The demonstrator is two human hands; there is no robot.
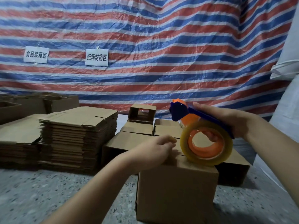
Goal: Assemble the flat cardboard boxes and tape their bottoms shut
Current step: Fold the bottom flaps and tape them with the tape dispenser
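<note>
An assembled cardboard box (176, 191) stands on the floor in front of me, flaps closed on top. My left hand (155, 151) rests on its top near the seam, fingers loosely curled, holding nothing that I can see. My right hand (226, 120) grips a blue and orange tape dispenser (181, 112) with a roll of clear tape (205, 146). The roll touches the box's top at its right end. Stacks of flat cardboard boxes (77, 136) lie to the left.
Several assembled boxes (140, 126) stand behind the one in front, another (233, 168) to its right. More boxes (32, 104) sit at far left. A striped tarp (145, 38) with two paper signs hangs behind. White sacks (288, 78) stand at right. The floor (48, 191) is speckled.
</note>
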